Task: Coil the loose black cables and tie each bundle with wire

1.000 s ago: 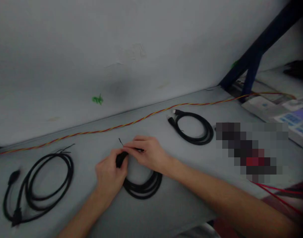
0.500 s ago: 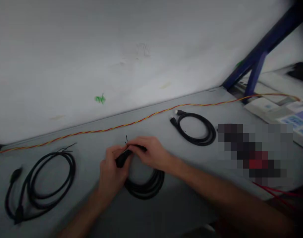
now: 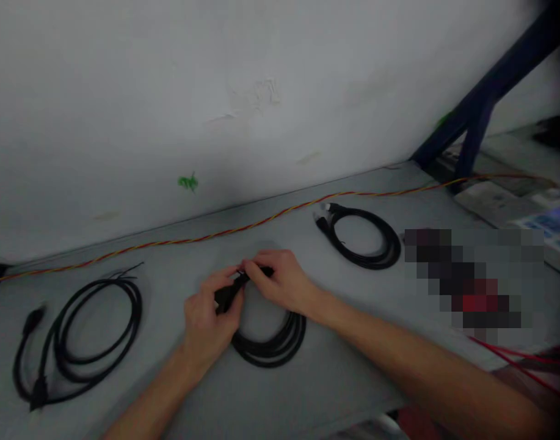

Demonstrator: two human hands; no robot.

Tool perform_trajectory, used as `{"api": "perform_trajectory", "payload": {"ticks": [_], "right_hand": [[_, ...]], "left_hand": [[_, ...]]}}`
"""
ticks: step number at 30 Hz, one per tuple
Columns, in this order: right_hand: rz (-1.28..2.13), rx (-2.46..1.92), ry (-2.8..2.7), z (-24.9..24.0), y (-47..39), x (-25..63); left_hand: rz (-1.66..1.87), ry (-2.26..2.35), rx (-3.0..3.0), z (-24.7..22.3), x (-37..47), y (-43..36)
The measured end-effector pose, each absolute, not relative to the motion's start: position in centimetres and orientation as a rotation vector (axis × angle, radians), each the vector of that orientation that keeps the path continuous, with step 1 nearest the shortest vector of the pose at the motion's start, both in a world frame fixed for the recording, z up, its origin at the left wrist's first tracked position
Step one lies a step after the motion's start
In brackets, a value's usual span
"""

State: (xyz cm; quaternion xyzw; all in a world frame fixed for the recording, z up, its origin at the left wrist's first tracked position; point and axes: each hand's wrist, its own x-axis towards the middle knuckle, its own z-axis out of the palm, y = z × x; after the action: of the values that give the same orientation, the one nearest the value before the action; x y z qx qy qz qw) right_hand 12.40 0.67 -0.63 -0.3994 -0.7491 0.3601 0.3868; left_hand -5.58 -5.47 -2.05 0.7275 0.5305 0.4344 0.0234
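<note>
A coiled black cable (image 3: 270, 357) lies on the grey table in front of me, its upper part lifted between my hands. My left hand (image 3: 209, 315) is wrapped around the coil's upper left side, where a thick black end shows between thumb and fingers. From the right, my right hand (image 3: 284, 282) grips the top of the same coil. The fingertips of both hands meet there, beside a thin dark strand like a twist tie. Exactly how the strand runs around the coil is hidden by the fingers.
Left lies another looped black cable (image 3: 140, 311) with loose thin ends; a smaller black coil (image 3: 375, 266) sits to the right. A twisted red-yellow wire (image 3: 236, 230) runs along the wall. A pixelated patch, red cords (image 3: 513, 351) and a blue frame (image 3: 479, 98) are farther right.
The thin strand that stuck up above my fingers has come down against the coil. My right fingertips have shifted slightly and pinch close to it. Both hands stay on the cable.
</note>
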Motion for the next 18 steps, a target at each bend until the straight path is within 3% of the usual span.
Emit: {"api": "perform_trajectory", "payload": {"ticks": [9, 18], "right_hand": [[0.928, -1.078, -1.97, -0.4, 0.7, 12.5], [1.393, -1.021, -1.791, -0.8, 1.3, 13.2]], "left_hand": [[1.414, 1.399, 2.597, -1.4, -5.9, -5.3], [1.291, 1.355, 2.725, -1.0, -5.9, -5.2]]}}
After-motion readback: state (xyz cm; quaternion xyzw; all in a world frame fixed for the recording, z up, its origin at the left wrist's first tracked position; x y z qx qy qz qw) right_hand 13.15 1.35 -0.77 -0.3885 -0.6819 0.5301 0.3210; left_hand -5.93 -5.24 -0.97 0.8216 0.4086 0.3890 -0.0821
